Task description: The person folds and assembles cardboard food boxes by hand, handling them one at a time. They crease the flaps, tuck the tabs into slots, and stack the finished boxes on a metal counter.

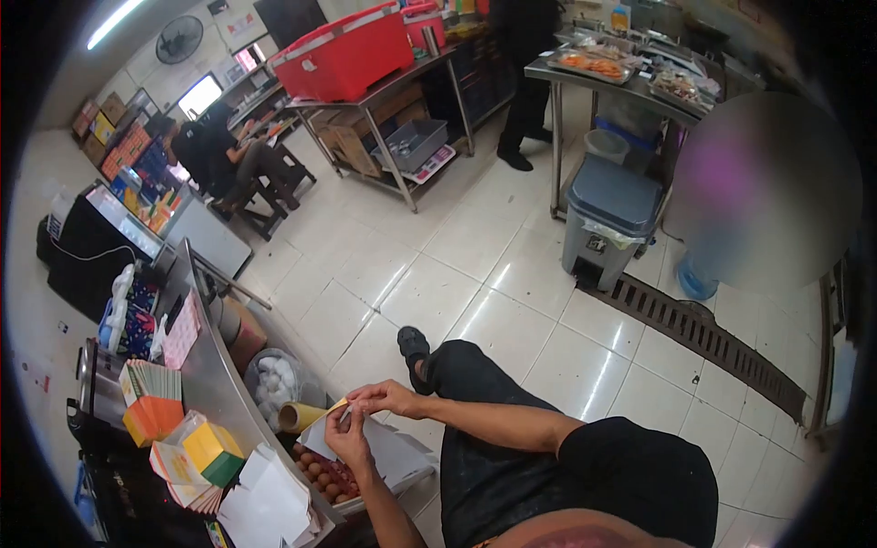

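My right hand (387, 399) reaches in from the right, its fingers pinched on a small yellow and white piece (337, 405) that looks like paper or card. Just below it, my left hand (347, 440) has its fingers bent against the same spot, fingertips close to my right ones. What lies between the left fingertips is too small to make out. Beneath the hands is an open white box flap (397, 457), beside brown eggs (322, 473) in a box. A yellowish roll (298, 417) lies just left of the hands.
At left, a metal counter (239, 365) bears stacked orange, green and white cartons (215, 450) and white sheets (265, 500). A grey bin (610, 205) stands by a floor drain (703, 338). People sit at the far left; another person (525, 91) stands near tables.
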### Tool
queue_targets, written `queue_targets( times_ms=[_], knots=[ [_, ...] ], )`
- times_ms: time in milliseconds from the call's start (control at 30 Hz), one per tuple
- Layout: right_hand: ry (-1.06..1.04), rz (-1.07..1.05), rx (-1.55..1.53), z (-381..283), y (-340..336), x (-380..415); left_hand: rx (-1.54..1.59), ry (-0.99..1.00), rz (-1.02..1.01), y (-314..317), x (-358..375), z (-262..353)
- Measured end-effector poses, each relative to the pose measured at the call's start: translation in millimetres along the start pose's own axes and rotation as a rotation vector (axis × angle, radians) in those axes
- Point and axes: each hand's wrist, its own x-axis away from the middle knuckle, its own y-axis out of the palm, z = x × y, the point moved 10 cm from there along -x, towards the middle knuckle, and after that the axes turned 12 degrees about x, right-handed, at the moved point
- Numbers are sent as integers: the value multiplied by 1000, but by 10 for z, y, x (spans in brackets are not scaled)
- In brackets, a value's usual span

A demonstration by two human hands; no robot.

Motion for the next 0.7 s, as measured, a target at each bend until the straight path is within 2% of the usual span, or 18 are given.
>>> queue_targets(
  times_ms=[67,233,300,367,467,533,600,700],
  knots=[
    [-75,-24,-12,-64,43,3,32,5,10,-30,12,-3],
    [-292,14,426,-384,236,144,-4,88,9,-185,-8,31],
    [-290,6,376,-255,226,102,-40,14,35,-227,10,20],
    [-323,-39,425,-32,165,38,-106,90,60,-471,-42,-63],
    [-138,197,396,-27,-121,49,-44,247,103,-667,-74,-91],
    [-127,388,590,-135,-309,92,-74,336,210,-832,-31,-58],
    [-125,514,748,-306,-402,160,93,253,286,-721,133,116],
    [-140,247,415,-140,-255,40,57,274,321,-818,166,67]
  ],
)
